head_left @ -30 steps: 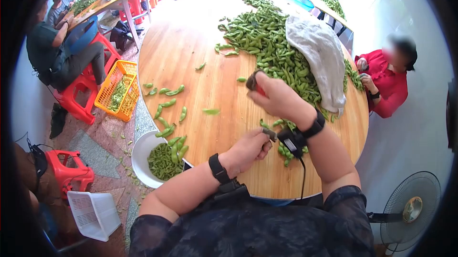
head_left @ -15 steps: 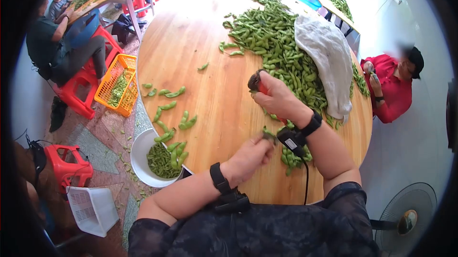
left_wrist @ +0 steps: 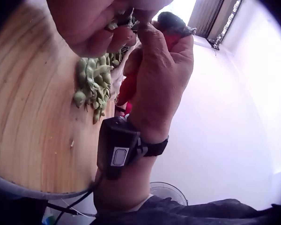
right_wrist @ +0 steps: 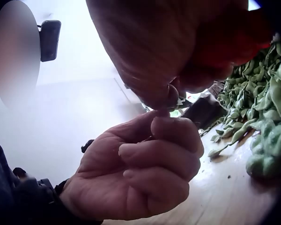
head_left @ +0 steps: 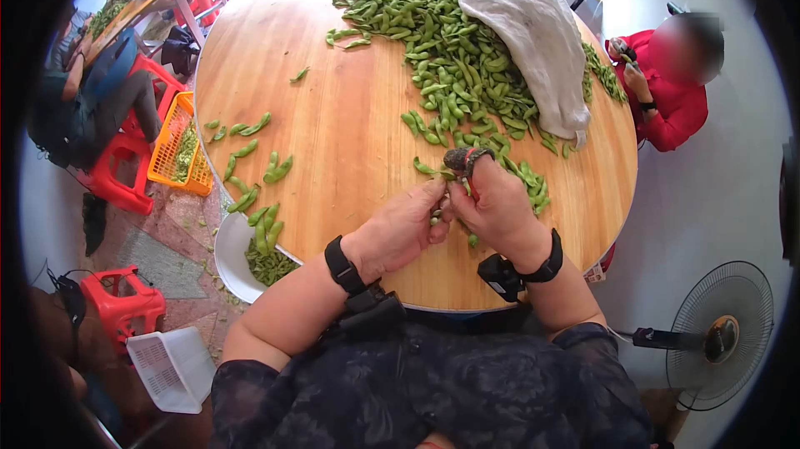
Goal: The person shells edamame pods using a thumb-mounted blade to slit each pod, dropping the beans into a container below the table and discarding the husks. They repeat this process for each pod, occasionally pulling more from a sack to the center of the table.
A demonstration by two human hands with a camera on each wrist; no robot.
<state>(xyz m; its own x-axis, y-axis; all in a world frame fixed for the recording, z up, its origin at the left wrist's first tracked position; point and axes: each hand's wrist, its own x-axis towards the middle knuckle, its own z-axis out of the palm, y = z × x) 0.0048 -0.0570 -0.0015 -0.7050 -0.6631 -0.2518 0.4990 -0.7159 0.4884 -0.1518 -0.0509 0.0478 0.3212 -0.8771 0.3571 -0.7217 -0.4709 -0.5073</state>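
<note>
My two hands meet over the near part of the round table (head_left: 333, 157), fingertips close together. The left hand (head_left: 396, 228) pinches a green soybean pod (left_wrist: 124, 19), mostly hidden by the fingers. In the right hand (head_left: 500, 207) is a red-handled tool (left_wrist: 127, 89), its working end hidden. A dark covering (head_left: 465, 160) wraps the tip of a right-hand finger. A pod (head_left: 427, 167) shows just beyond the joined fingertips. Loose pods (head_left: 529, 187) lie beside the right hand, below the big pod heap (head_left: 454, 66).
A white cloth (head_left: 533, 41) covers part of the heap. Several pods (head_left: 267, 228) lie along the left edge above a white bucket (head_left: 233, 257) of small pieces. A person in red (head_left: 675, 91) sits at right. Near them stand a fan (head_left: 723, 336) and, left, a red stool (head_left: 125, 303).
My right hand has come down to the left hand, and their fingertips now meet. Earlier the hands were apart, the right one higher. The head view has shifted.
</note>
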